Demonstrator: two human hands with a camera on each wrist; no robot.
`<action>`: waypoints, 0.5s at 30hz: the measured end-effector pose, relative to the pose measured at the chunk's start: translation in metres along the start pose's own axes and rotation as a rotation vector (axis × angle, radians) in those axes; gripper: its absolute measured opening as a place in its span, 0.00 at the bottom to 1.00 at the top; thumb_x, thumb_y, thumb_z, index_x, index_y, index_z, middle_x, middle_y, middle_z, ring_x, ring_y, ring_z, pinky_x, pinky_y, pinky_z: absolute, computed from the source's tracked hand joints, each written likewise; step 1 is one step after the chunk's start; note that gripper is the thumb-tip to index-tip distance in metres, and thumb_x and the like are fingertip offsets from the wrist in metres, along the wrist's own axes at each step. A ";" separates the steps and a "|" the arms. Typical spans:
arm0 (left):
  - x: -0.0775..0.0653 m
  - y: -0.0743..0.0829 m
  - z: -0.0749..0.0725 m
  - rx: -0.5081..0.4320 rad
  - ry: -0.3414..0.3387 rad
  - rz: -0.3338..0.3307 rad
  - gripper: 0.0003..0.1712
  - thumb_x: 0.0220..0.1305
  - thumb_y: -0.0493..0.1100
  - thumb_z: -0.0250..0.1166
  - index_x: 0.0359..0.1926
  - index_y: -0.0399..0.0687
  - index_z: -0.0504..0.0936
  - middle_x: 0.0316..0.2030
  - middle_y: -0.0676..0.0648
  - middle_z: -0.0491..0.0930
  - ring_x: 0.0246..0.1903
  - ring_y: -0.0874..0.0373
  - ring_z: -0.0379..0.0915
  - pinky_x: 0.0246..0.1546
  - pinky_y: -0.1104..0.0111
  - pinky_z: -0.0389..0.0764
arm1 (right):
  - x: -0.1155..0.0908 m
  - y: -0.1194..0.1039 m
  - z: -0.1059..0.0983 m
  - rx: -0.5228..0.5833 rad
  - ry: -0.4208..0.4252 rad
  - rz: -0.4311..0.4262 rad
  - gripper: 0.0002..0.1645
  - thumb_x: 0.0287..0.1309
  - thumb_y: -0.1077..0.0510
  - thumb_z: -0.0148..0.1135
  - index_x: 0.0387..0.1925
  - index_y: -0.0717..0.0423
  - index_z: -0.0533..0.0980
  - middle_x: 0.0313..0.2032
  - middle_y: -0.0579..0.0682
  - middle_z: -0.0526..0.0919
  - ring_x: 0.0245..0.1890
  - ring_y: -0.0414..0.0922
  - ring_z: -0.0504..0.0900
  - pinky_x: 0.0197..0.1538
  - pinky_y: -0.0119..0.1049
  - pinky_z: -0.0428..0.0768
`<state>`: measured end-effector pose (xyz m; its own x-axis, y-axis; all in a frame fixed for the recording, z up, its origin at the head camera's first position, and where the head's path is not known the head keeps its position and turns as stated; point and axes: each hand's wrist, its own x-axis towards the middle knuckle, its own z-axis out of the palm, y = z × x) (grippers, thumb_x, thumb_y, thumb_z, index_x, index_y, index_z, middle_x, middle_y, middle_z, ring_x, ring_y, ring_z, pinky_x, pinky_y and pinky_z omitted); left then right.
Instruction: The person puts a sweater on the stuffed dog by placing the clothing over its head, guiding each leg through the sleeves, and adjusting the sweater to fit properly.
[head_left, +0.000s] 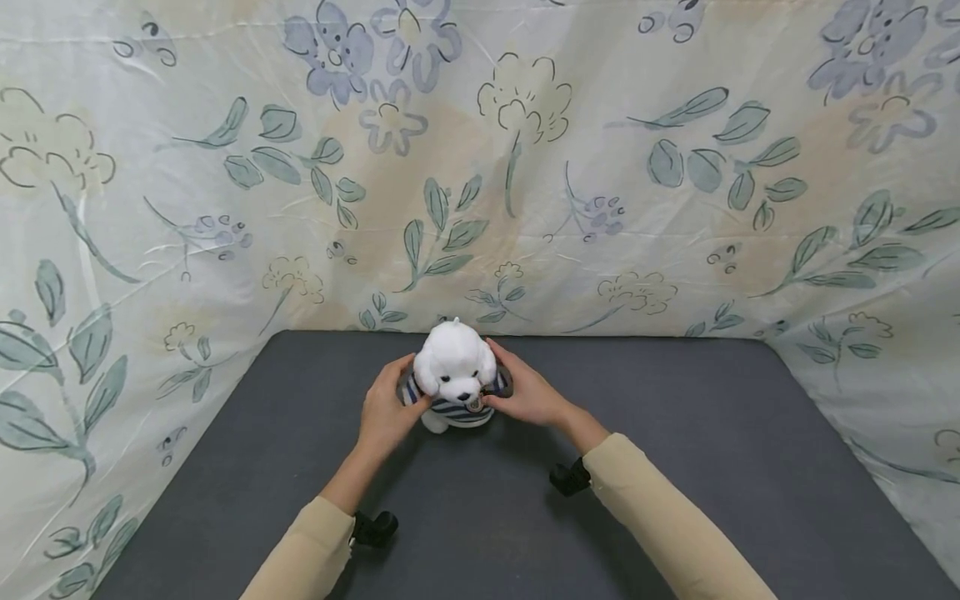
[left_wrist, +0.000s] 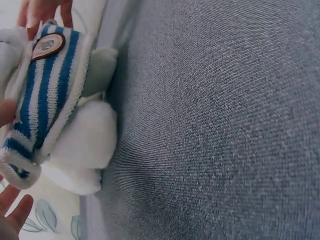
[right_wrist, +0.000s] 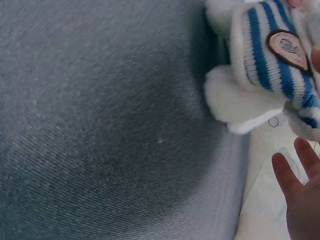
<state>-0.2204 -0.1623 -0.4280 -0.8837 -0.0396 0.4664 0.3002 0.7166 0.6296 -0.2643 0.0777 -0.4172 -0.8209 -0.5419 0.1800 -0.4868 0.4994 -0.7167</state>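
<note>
A white plush dog (head_left: 452,360) in a blue-and-white striped knit sweater (left_wrist: 52,82) sits upright near the far edge of the grey table, facing me. From the left side, my left hand (head_left: 386,411) holds it, thumb on its front and fingers toward its back. My right hand (head_left: 528,393) grips the opposite side, with the thumb close to an oval patch (right_wrist: 287,47) on the sweater. Both wrist views show the white feet at the table surface. The dog's back is hidden.
The dark grey tabletop (head_left: 480,533) spreads out in front of the dog. Behind and at the sides hangs a floral cloth (head_left: 675,208). Each wrist bears a black camera mount (head_left: 375,529), below the cream sleeves (head_left: 667,512).
</note>
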 end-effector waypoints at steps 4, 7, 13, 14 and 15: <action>0.001 -0.001 0.004 -0.007 -0.104 -0.044 0.46 0.46 0.45 0.74 0.66 0.47 0.63 0.61 0.42 0.67 0.59 0.45 0.64 0.55 0.49 0.67 | 0.000 0.007 0.005 -0.002 0.009 -0.030 0.52 0.54 0.54 0.64 0.71 0.50 0.44 0.69 0.52 0.52 0.67 0.49 0.57 0.62 0.46 0.64; 0.002 -0.002 0.008 -0.027 -0.138 -0.071 0.48 0.46 0.46 0.73 0.67 0.48 0.60 0.62 0.41 0.65 0.60 0.44 0.63 0.56 0.48 0.65 | 0.003 0.009 0.009 0.027 0.034 -0.015 0.50 0.54 0.54 0.64 0.71 0.49 0.47 0.68 0.52 0.56 0.66 0.49 0.60 0.61 0.47 0.65; 0.003 -0.007 0.014 -0.070 -0.102 -0.065 0.42 0.46 0.48 0.73 0.63 0.45 0.67 0.58 0.41 0.71 0.57 0.45 0.68 0.54 0.51 0.68 | 0.007 0.007 0.026 0.105 0.105 0.117 0.46 0.53 0.54 0.65 0.70 0.46 0.52 0.63 0.53 0.65 0.59 0.49 0.70 0.50 0.45 0.73; 0.002 -0.007 0.015 -0.069 -0.090 -0.060 0.41 0.46 0.48 0.73 0.62 0.44 0.68 0.56 0.41 0.73 0.56 0.45 0.69 0.54 0.51 0.69 | 0.007 0.006 0.029 0.120 0.117 0.138 0.46 0.53 0.55 0.65 0.69 0.47 0.53 0.63 0.53 0.66 0.56 0.50 0.72 0.48 0.45 0.73; 0.002 -0.008 0.016 -0.066 -0.076 -0.054 0.40 0.46 0.48 0.73 0.61 0.44 0.69 0.55 0.40 0.74 0.55 0.45 0.70 0.53 0.51 0.70 | 0.008 0.005 0.032 0.131 0.130 0.157 0.45 0.53 0.55 0.65 0.69 0.47 0.53 0.62 0.53 0.67 0.54 0.49 0.73 0.46 0.44 0.73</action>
<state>-0.2305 -0.1573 -0.4421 -0.9232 -0.0217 0.3837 0.2725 0.6672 0.6933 -0.2634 0.0544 -0.4407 -0.9189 -0.3691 0.1389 -0.3147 0.4738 -0.8225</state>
